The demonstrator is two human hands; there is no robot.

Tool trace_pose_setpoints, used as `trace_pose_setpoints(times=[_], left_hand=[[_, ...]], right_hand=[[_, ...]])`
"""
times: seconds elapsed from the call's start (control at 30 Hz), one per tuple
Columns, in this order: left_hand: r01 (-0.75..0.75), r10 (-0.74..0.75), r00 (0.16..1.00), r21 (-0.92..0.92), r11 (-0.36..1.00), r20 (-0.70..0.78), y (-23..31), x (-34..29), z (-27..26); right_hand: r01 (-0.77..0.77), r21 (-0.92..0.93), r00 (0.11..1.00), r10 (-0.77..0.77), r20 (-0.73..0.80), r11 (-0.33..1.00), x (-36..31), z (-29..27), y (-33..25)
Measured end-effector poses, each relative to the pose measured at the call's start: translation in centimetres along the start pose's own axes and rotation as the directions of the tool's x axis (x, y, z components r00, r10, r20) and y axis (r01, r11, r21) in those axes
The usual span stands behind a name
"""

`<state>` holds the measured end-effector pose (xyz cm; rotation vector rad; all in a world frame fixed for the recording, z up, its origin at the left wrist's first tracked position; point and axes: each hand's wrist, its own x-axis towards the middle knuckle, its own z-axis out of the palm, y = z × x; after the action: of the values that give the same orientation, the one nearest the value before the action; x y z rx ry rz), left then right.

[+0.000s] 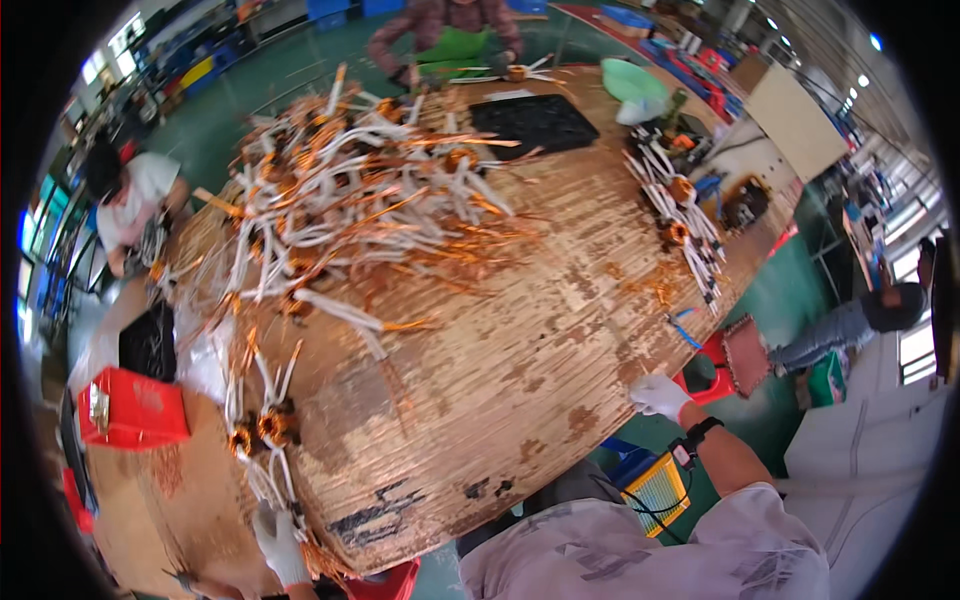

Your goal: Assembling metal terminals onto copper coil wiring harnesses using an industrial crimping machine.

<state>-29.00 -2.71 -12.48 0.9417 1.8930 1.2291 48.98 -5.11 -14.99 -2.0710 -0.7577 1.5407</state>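
My left hand (277, 542), in a white glove, is at the near left edge of the worn wooden table (480, 400). Its fingers close around the white sleeved leads of a small copper coil (268, 427) that lies just beyond it, with loose copper wire ends beside the glove. My right hand (658, 394), also in a white glove and with a black wrist device, rests on the table's right edge and holds nothing. A large heap of copper coils with white leads (350, 200) covers the far left half of the table.
A row of coils (680, 215) lies along the far right edge near a black tray (535, 122). A red crate (130, 410) stands on cardboard at the left. Other people are seated at the far end, the left and the right. A red stool (705, 375) stands below my right hand.
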Motion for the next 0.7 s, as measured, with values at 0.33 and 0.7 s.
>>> trace_pose_setpoints(times=[0.33,0.7], left_hand=[[0.275,-0.384,0.727,0.271,0.922,0.569,4.5,-11.5,20.4],[0.197,-0.484,0.557,0.459,0.866,0.675,8.4,-20.5,40.4]], right_hand=[[-0.008,-0.672,0.857,-0.341,-0.386,0.74,4.1,-16.7,-2.6],[0.309,-0.925,0.856,-0.488,0.169,0.222,8.9,-23.0,0.5]])
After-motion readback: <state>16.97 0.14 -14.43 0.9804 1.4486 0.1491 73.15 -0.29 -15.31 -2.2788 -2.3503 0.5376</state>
